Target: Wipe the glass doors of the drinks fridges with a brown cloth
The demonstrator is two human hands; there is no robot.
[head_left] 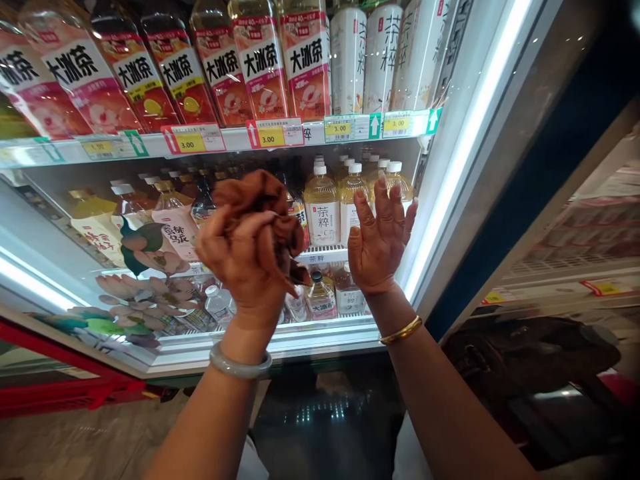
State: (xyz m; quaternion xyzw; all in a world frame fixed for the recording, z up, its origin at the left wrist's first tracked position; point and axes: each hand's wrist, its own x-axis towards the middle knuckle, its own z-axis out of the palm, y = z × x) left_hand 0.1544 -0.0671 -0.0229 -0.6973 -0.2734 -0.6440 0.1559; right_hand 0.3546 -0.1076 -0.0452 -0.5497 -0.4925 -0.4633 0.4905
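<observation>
My left hand (240,257) is raised before a drinks cooler and grips a crumpled brown cloth (263,200), which bunches above and beside my fingers. A pale jade bangle sits on that wrist. My right hand (380,237) is held up flat with its fingers apart, holding nothing, close to the cooler's right door frame (465,147). A gold bangle circles its wrist. Behind the right hand stand pale yellow tea bottles (323,207) with white caps on the middle shelf.
The top shelf carries large iced-tea bottles (260,60) with pink and red labels and white tea bottles (380,53), above a rail of price tags (273,135). A glass door (565,220) swings open at right. Small bottles (320,297) stand on the bottom shelf.
</observation>
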